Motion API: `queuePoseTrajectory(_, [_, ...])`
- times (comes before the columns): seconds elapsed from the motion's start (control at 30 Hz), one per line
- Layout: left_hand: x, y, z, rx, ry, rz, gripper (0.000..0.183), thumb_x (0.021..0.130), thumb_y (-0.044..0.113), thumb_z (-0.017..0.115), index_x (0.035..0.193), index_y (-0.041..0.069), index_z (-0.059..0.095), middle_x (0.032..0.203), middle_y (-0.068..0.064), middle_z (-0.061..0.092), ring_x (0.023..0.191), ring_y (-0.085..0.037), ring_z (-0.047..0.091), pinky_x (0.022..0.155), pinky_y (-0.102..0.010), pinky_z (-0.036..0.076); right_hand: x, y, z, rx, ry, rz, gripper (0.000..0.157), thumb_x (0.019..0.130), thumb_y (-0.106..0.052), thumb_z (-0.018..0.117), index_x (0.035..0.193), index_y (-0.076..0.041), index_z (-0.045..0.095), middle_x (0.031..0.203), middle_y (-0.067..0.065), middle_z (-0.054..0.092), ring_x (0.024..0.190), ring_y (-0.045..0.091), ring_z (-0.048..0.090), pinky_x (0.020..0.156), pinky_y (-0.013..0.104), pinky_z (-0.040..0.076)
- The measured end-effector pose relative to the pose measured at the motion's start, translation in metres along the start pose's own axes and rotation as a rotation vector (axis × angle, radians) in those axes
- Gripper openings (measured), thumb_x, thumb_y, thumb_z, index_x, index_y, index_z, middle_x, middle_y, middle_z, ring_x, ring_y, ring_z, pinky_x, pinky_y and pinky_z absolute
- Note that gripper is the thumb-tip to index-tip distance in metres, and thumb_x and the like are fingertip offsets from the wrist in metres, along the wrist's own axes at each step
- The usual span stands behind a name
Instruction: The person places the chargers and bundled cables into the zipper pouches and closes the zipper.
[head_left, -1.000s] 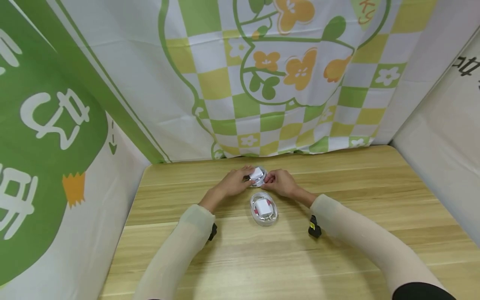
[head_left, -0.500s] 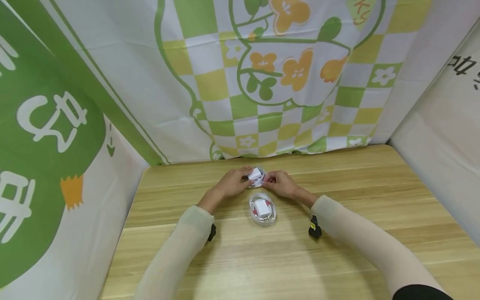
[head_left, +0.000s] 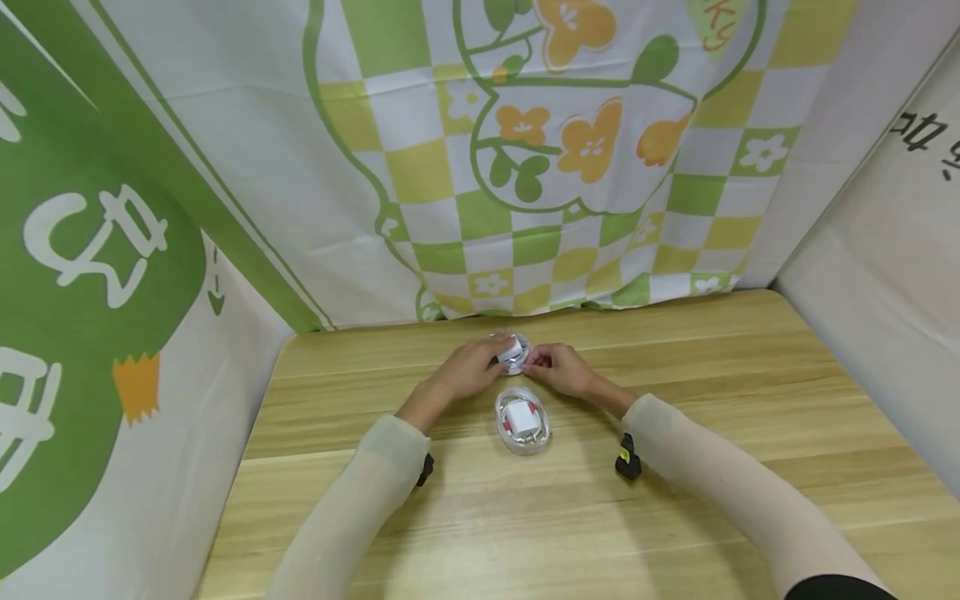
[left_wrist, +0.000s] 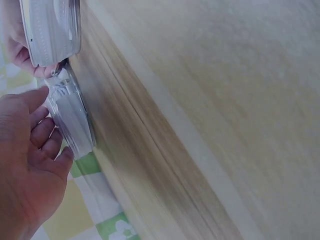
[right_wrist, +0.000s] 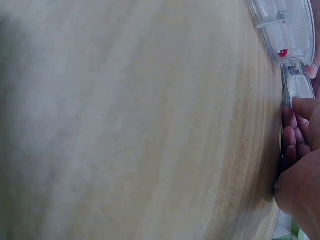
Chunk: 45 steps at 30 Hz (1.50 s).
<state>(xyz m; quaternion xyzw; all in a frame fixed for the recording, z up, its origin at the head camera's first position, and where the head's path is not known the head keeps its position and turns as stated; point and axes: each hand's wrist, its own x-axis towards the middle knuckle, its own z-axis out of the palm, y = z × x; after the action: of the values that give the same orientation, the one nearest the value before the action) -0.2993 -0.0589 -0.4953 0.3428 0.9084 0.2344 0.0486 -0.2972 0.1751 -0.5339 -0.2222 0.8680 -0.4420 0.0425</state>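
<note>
A clear round case (head_left: pixel 517 360), with a white charger block and coiled cable inside, lies near the far edge of the table. My left hand (head_left: pixel 468 367) grips it from the left, fingers over the charger block. From the other side my right hand (head_left: pixel 566 371) pinches the case's right edge between thumb and curled fingers. Nearer to me lies a second, oval clear case (head_left: pixel 522 421) holding a white charger block, a coiled white cable and red bits. In the left wrist view, the fingers of the left hand (left_wrist: pixel 37 150) curl along the side of the far case (left_wrist: pixel 72 117).
The wooden table (head_left: pixel 675 500) meets a white, green and yellow checked curtain (head_left: pixel 585 192) at the back. A green and white panel (head_left: pixel 97 250) stands on the left. A white panel (head_left: pixel 892 233) rises on the right.
My left fingers now lie further over the charger block in the far case. My right hand keeps its pinch on the right edge. The near case has not been touched.
</note>
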Motion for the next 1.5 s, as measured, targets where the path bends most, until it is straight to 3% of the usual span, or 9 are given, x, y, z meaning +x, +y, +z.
queuePoseTrajectory(0.27, [0.003, 0.003, 0.002, 0.012, 0.015, 0.011, 0.054, 0.106, 0.021, 0.067, 0.155, 0.006, 0.051, 0.162, -0.021, 0.045, 0.151, -0.036, 0.044, 0.124, -0.049, 0.035, -0.002, -0.002, 0.0, 0.022, 0.013, 0.033, 0.008, 0.098, -0.008, 0.075, 0.092, -0.003, 0.076, 0.081, 0.001, 0.07, 0.073, 0.006, 0.057, 0.067, 0.02, 0.047])
queuePoseTrajectory(0.63, [0.005, 0.005, 0.0, 0.028, 0.011, -0.03, 0.051, 0.105, 0.019, 0.068, 0.152, 0.005, 0.055, 0.16, -0.02, 0.048, 0.151, -0.034, 0.044, 0.125, -0.046, 0.034, -0.005, 0.0, 0.001, 0.007, 0.07, 0.016, 0.008, 0.096, -0.009, 0.077, 0.091, -0.003, 0.078, 0.081, 0.002, 0.073, 0.072, 0.006, 0.059, 0.067, 0.021, 0.049])
queuePoseTrajectory(0.9, [0.005, 0.006, 0.0, 0.043, 0.001, -0.02, 0.05, 0.106, 0.021, 0.067, 0.151, 0.004, 0.056, 0.159, -0.02, 0.048, 0.15, -0.034, 0.045, 0.124, -0.047, 0.035, -0.005, -0.001, -0.009, -0.024, 0.08, 0.01, 0.008, 0.095, -0.006, 0.077, 0.088, -0.001, 0.078, 0.082, 0.006, 0.075, 0.074, 0.009, 0.062, 0.069, 0.022, 0.051])
queuePoseTrajectory(1.27, [0.004, 0.005, 0.001, 0.03, -0.001, -0.011, 0.048, 0.106, 0.02, 0.067, 0.15, 0.004, 0.057, 0.159, -0.019, 0.048, 0.15, -0.034, 0.045, 0.125, -0.048, 0.035, 0.006, 0.002, -0.022, -0.061, 0.109, 0.064, 0.008, 0.095, -0.005, 0.076, 0.09, 0.001, 0.076, 0.082, 0.009, 0.074, 0.074, 0.01, 0.062, 0.07, 0.023, 0.051])
queuePoseTrajectory(1.5, [0.004, 0.003, 0.001, 0.024, 0.005, -0.011, 0.048, 0.105, 0.022, 0.069, 0.148, 0.004, 0.058, 0.159, -0.018, 0.049, 0.148, -0.033, 0.047, 0.123, -0.047, 0.038, 0.014, 0.001, -0.023, 0.044, 0.092, 0.148, 0.01, 0.096, -0.002, 0.074, 0.092, 0.007, 0.074, 0.076, 0.011, 0.072, 0.061, 0.01, 0.065, 0.057, 0.019, 0.053])
